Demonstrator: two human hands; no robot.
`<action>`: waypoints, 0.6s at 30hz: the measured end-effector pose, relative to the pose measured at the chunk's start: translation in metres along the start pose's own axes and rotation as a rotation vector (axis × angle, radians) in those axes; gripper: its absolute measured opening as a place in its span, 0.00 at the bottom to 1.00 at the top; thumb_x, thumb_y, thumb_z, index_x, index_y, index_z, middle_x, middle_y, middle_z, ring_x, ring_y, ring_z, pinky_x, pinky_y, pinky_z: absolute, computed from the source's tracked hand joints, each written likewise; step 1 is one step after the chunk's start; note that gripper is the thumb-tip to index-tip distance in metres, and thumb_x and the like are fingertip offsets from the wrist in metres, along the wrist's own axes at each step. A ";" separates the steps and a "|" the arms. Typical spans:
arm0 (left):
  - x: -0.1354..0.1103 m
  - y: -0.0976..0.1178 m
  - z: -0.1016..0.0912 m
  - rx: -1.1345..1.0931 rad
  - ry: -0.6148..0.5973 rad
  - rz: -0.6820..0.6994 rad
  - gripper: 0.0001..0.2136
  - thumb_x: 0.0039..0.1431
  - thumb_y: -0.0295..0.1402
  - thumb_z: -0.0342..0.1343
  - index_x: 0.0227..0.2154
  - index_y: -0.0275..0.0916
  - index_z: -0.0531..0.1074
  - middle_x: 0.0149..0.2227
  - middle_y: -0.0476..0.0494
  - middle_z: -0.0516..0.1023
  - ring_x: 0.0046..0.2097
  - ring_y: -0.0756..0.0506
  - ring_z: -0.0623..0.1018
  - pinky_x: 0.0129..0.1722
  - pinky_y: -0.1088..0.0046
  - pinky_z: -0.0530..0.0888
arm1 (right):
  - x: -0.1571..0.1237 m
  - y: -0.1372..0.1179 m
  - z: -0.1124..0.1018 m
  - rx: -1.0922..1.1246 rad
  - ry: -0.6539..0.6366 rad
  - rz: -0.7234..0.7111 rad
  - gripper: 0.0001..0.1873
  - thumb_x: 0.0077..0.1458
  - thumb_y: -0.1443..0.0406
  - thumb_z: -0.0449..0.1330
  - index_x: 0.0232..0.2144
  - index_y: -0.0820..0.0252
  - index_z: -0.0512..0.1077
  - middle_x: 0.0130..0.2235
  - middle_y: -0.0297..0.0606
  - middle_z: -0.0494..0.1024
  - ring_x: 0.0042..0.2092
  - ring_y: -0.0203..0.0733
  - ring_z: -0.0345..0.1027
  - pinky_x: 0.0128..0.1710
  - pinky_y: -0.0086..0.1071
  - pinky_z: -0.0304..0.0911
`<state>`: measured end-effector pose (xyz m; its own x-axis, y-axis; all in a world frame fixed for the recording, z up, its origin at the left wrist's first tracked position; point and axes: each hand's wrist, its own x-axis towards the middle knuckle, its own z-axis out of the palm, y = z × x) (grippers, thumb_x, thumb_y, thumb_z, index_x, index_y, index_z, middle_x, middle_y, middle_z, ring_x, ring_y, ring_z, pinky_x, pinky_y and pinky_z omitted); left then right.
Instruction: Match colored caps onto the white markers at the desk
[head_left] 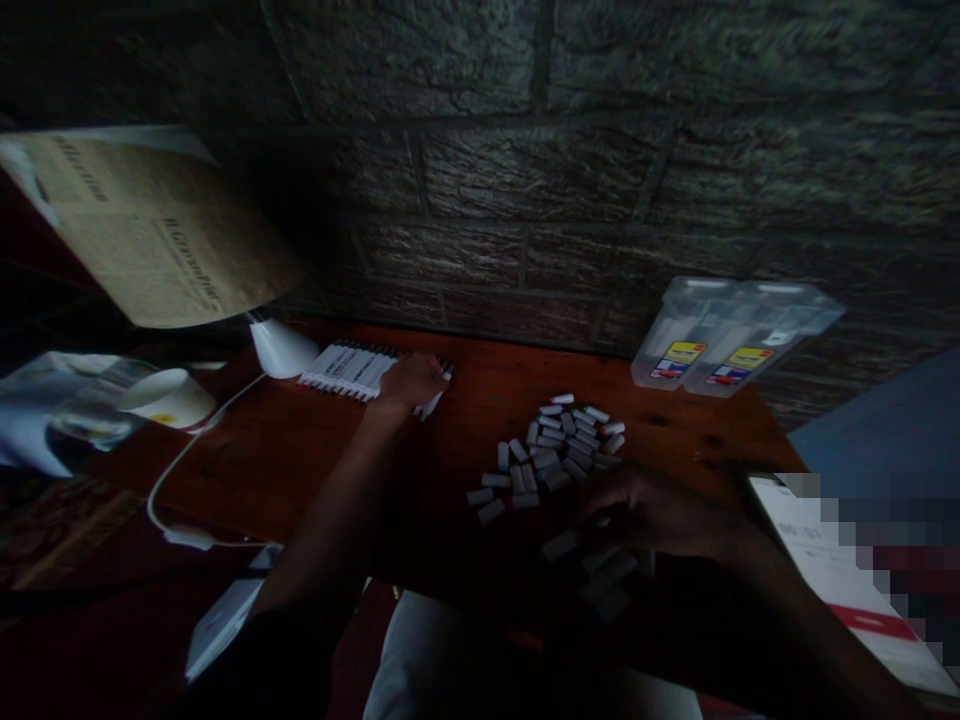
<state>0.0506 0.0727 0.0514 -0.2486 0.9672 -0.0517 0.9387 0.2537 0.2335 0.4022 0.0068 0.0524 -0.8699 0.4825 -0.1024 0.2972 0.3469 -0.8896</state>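
A row of white markers (352,368) lies side by side at the back of the wooden table. My left hand (411,380) is closed at the row's right end, with a pale marker end showing beside the fingers. Right of the middle, many short pale marker caps (551,465) lie in a loose pile, some with coloured ends. My right hand (649,505) reaches over the pile's near side, its fingers curled down around a small pale cap. Several more caps (611,575) lie in shadow below that hand. Dim light hides the fingertips' exact contact.
A lamp (281,345) with a printed shade stands at the back left, its white cord trailing over the table's edge. A paper cup (171,398) is nearby. Clear plastic cases (709,335) stand at the back right. A lit tablet-like screen (810,560) lies at right.
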 end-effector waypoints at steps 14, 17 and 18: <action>0.003 0.000 0.000 0.004 0.004 -0.037 0.14 0.53 0.45 0.59 0.39 0.46 0.80 0.43 0.44 0.83 0.46 0.41 0.80 0.41 0.71 0.74 | 0.004 -0.004 0.002 0.248 0.449 0.160 0.18 0.51 0.52 0.67 0.43 0.51 0.80 0.31 0.34 0.79 0.29 0.37 0.69 0.27 0.32 0.65; 0.004 0.000 0.002 0.002 0.011 -0.039 0.14 0.54 0.44 0.58 0.40 0.45 0.81 0.43 0.43 0.83 0.46 0.40 0.80 0.42 0.70 0.74 | 0.008 -0.002 0.004 0.383 0.562 0.226 0.24 0.49 0.49 0.67 0.45 0.55 0.78 0.26 0.31 0.73 0.25 0.33 0.62 0.24 0.29 0.60; 0.004 0.000 0.003 0.000 0.015 -0.035 0.14 0.54 0.44 0.58 0.39 0.45 0.81 0.43 0.43 0.83 0.46 0.40 0.80 0.42 0.70 0.74 | 0.009 -0.001 0.004 0.432 0.593 0.231 0.24 0.49 0.48 0.68 0.43 0.56 0.77 0.26 0.31 0.72 0.25 0.33 0.61 0.24 0.28 0.59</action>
<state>0.0502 0.0763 0.0481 -0.2851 0.9574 -0.0451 0.9294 0.2876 0.2313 0.3920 0.0075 0.0510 -0.4111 0.8975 -0.1596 0.1598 -0.1014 -0.9819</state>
